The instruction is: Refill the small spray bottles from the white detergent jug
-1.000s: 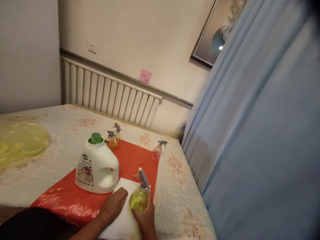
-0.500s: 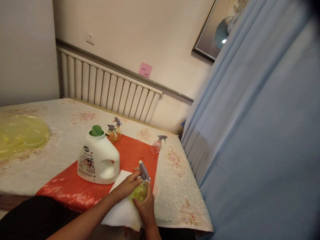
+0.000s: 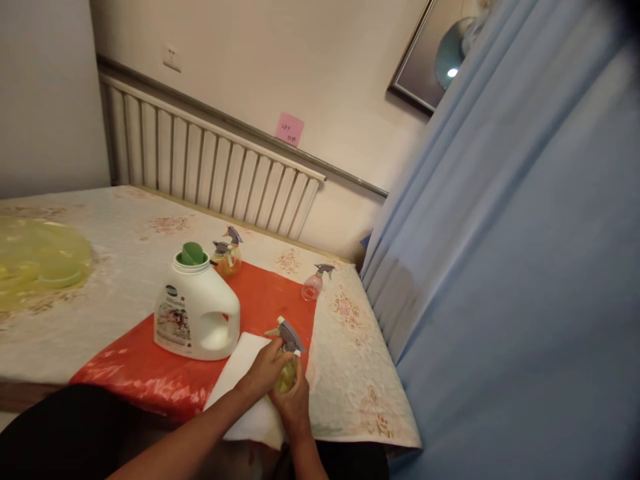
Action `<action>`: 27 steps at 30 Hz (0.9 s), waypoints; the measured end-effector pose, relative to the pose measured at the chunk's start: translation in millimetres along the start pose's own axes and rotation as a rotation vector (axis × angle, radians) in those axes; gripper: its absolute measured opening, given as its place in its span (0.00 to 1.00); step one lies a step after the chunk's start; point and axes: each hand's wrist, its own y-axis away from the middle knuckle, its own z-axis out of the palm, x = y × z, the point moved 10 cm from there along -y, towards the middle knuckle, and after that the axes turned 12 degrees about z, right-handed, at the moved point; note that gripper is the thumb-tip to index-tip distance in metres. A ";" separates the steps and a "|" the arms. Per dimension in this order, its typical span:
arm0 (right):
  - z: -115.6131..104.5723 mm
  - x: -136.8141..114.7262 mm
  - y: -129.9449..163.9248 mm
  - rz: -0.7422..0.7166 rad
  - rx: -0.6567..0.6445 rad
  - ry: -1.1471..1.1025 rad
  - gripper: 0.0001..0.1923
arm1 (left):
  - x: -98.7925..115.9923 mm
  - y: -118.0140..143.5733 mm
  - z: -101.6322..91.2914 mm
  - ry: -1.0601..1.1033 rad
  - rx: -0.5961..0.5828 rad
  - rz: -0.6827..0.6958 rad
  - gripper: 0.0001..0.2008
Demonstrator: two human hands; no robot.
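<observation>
The right hand (image 3: 295, 399) is curled around a yellow-green spray bottle (image 3: 291, 341), holding its lower part. The left hand (image 3: 263, 367) grips the same bottle up near its neck, just under the gray and white spray top. The two hands are close together and cover much of the bottle. The bottle is over a folded white cloth (image 3: 263, 423), but I can't tell if its bottom touches it.

The white cloth lies on a shiny red sheet (image 3: 280, 300). Beside it, on the left, a big white jug (image 3: 200, 310) stands on the red sheet, with a green cup (image 3: 193, 253) in its open top.

Behind the jug, two spray bottles (image 3: 231, 265) with orange-yellow stuff stand close together. A pink spray bottle (image 3: 313, 287) stands at the far right corner of the red sheet. All this is on the flowery worktop (image 3: 350, 373). Far left is a see-through yellow thing (image 3: 45, 257). A blue curtain (image 3: 500, 253) hangs on the right.
</observation>
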 end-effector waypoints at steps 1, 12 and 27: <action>0.5 -0.6 0.0 -0.001 0.001 0.002 0.34 | -2.2 0.1 -0.5 -0.017 0.033 -0.009 0.06; 3.4 3.8 1.2 0.039 -0.051 0.001 0.37 | 1.9 -2.4 0.6 0.105 -0.104 0.008 0.11; 4.5 4.3 0.4 0.042 -0.042 -0.002 0.37 | -14.0 -4.3 2.8 0.048 -0.035 -0.060 0.13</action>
